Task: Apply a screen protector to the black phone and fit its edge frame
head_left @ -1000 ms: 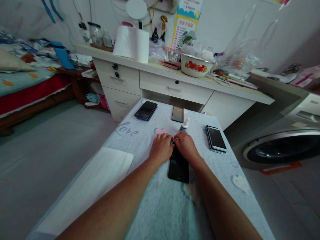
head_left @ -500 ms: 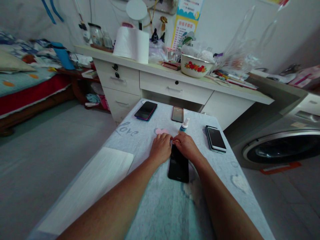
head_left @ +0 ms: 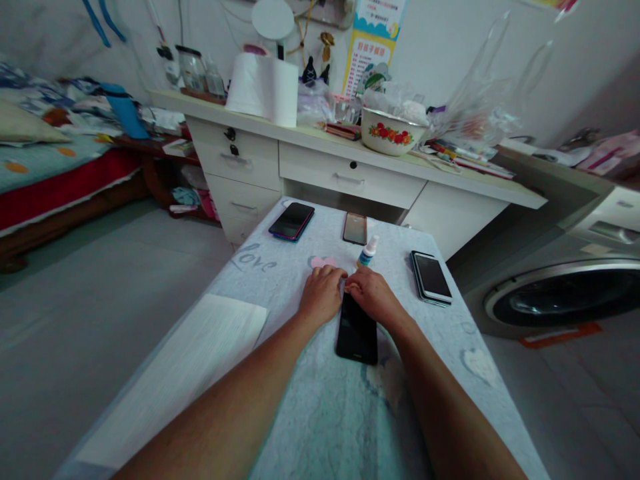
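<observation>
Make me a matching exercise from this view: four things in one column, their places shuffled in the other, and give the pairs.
Things
1. Left hand
2. White-topped bottle
3. White-framed phone
4. Flowered bowl

Places
A. On the counter beyond the table
B. At the far end of a black phone, on its left side
C. On top of a small stack near the table's right edge
D. Just beyond the right hand

Pairs: 1-B, 2-D, 3-C, 4-A

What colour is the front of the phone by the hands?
The phone has a black front, clearest in the head view.
</observation>
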Motion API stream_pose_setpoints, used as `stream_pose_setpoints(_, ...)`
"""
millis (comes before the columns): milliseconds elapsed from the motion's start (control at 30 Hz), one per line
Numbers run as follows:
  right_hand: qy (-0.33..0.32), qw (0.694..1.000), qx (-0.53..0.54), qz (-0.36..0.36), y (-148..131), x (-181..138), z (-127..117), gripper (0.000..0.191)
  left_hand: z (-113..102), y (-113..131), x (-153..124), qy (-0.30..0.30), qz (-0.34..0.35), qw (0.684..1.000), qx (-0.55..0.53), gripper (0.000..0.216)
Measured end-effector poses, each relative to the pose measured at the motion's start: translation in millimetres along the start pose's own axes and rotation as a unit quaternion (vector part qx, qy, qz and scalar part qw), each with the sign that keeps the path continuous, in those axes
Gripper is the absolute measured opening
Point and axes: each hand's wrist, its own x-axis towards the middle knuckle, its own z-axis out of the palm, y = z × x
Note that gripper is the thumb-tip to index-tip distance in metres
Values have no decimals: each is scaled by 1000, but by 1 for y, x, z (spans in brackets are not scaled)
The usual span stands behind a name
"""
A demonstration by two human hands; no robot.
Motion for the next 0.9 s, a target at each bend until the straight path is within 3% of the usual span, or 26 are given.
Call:
stream_pose_setpoints(167, -15, 1000, 18, -5, -1, -3, -2, 19, 0, 0, 1, -4, 2, 1000, -5, 30)
stream_pose_setpoints(433, 32, 999, -19, 35, -2, 0, 8, 18, 1, -1, 1, 0, 5, 1000, 0, 33)
stream_pose_setpoints(900, -26, 998, 47, -12, -15, -16, -4, 17, 2, -1, 2, 7, -4, 1000, -17, 32)
